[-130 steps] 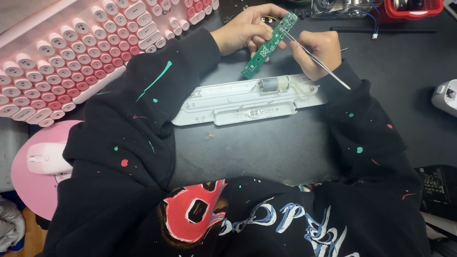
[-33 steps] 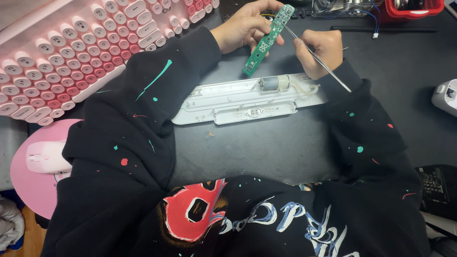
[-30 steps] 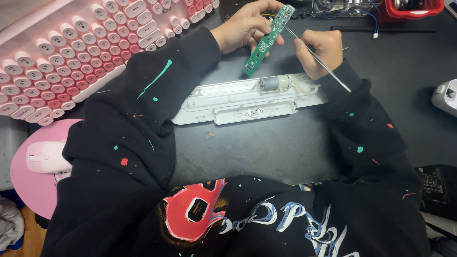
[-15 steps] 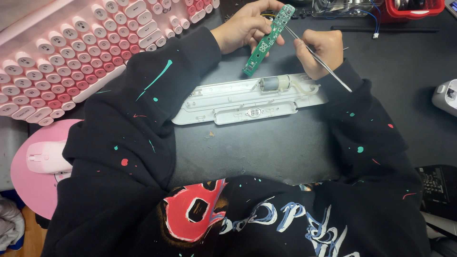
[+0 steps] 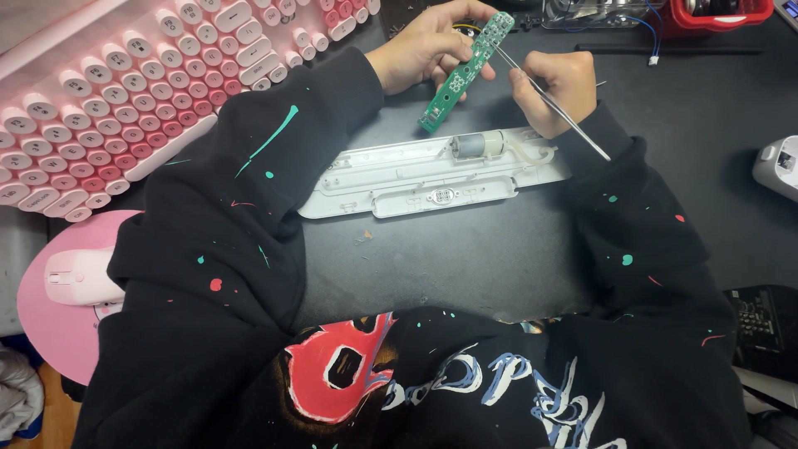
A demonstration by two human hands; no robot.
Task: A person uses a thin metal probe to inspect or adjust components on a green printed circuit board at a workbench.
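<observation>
Left hand is pinched around a narrow green circuit board, held tilted just above the white plastic housing on the dark mat, while the right hand grips metal tweezers whose tip touches the board's upper end.

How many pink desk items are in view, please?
3: a pink keyboard at upper left, a pink mouse at far left, on a round pink mouse pad. Others may be hidden.
</observation>
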